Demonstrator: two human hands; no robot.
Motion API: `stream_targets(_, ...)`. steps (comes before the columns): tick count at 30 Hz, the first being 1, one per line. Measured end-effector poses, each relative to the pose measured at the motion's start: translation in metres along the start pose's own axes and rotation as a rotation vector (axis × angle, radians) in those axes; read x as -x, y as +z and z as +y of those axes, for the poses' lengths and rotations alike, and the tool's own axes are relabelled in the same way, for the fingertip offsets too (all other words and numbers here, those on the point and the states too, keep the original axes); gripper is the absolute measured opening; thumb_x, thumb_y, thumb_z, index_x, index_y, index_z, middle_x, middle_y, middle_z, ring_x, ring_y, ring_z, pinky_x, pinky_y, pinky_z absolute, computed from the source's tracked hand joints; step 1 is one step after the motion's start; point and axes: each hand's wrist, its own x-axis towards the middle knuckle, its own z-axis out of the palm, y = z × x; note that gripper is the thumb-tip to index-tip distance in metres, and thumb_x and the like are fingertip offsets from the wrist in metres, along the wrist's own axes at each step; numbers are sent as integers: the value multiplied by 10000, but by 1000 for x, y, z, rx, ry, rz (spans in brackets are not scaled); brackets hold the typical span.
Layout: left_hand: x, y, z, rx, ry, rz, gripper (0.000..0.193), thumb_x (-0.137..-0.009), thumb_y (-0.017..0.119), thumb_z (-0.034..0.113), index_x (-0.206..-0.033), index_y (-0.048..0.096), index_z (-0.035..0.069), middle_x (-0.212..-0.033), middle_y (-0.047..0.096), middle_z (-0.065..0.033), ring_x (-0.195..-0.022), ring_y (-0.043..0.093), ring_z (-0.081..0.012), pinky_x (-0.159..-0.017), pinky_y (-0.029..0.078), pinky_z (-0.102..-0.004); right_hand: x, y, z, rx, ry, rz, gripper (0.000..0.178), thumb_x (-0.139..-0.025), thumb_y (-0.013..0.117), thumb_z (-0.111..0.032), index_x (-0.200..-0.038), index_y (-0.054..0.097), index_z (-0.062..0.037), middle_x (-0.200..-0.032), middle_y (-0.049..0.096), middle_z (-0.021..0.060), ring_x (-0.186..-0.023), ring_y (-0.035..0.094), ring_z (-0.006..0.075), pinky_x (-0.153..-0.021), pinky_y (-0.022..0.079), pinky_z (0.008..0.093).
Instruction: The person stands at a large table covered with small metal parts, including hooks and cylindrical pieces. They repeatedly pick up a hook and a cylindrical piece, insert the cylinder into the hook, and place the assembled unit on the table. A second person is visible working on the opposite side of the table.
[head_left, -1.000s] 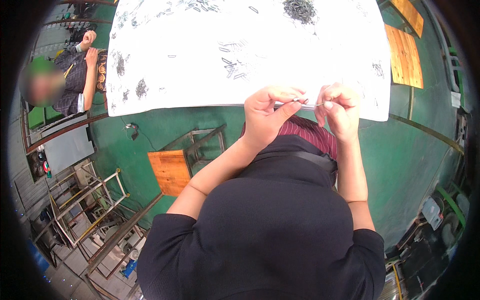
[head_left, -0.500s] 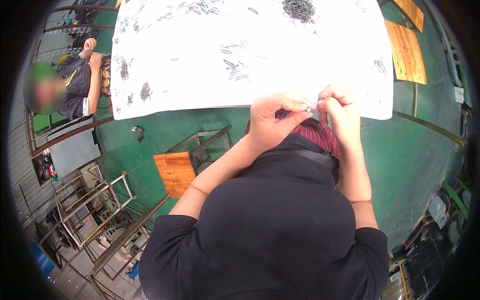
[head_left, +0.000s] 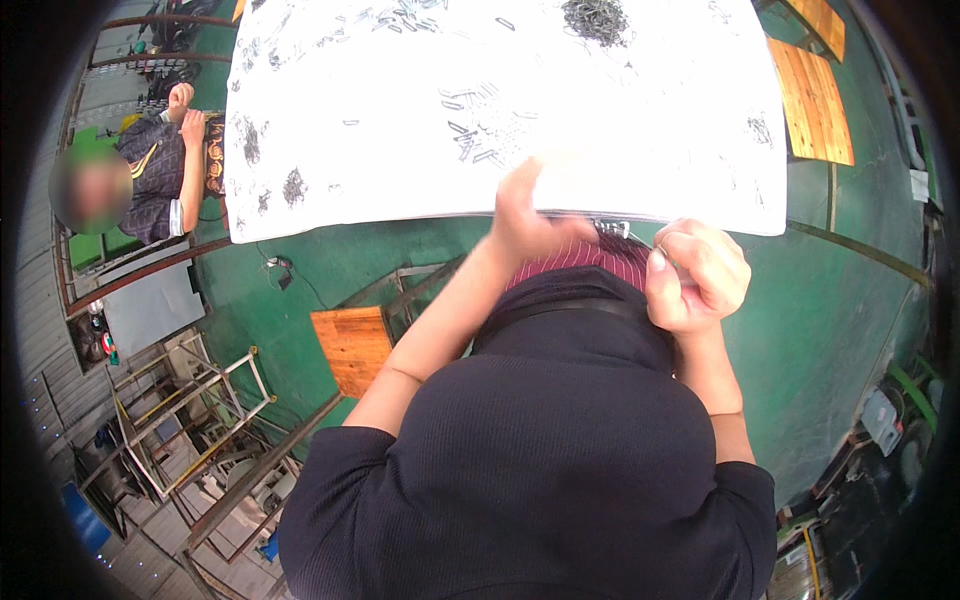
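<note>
My left hand [head_left: 518,215] is at the table's near edge, blurred, thumb and fingers spread, with nothing visible in it; its fingertips fade into the bright white surface. Lower and to the right, my right hand [head_left: 700,275] pinches a thin pale strand [head_left: 640,240] between thumb and fingers. At the strand's left end hangs a row of small pale pieces [head_left: 612,229], too small to name, in front of my dark red striped clothing. On the white tabletop [head_left: 380,170], beyond my left hand, lie several small dark elongated loops [head_left: 470,140].
A dark heap of small loops [head_left: 597,20] lies at the table's far side, with smaller dark piles [head_left: 293,186] at the left. Another person [head_left: 155,185] sits at the left edge. Wooden stools [head_left: 352,345] stand at the lower left and wooden seats [head_left: 812,100] at the right.
My hands were together, fingertips meeting; now they are apart. The left has opened and moved toward the table, the right has moved down and right with the strand.
</note>
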Motion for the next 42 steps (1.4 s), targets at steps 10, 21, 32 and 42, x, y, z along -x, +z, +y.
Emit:
stream_targets(10,-19,-44,-136,-1037,-450,-214,232,-703,620,185,-897,635,59,-767,615,-135,-709,599,-246,-660,462,-346,8,-1,-7,23,67,-57,93,-537,538,63,-592,513,-8,-478,444,62,-386,435,167,-400,373,249)
stream_targets(21,-18,-8,-20,86,-564,26,104,-731,628,51,-818,657,3,-695,635,-46,-617,558,-74,-622,449,-218,10,-2,-7,36,178,-115,85,-573,557,60,-631,531,3,-509,469,72,-413,459,167,-413,377,257)
stream_targets(32,-15,6,51,-36,-14,-102,80,-664,643,10,-735,650,46,-780,647,-58,-994,545,-302,-813,371,-378,8,9,-5,64,282,-125,46,-631,555,44,-647,547,2,-510,471,74,-414,463,148,-411,376,252)
stream_targets(42,-18,5,50,-89,69,-114,127,-634,653,-2,-755,656,36,-817,641,-74,-905,562,-271,-766,428,-344,11,9,-6,56,403,-142,67,-651,585,15,-618,530,-6,-508,477,58,-413,445,106,-403,364,236)
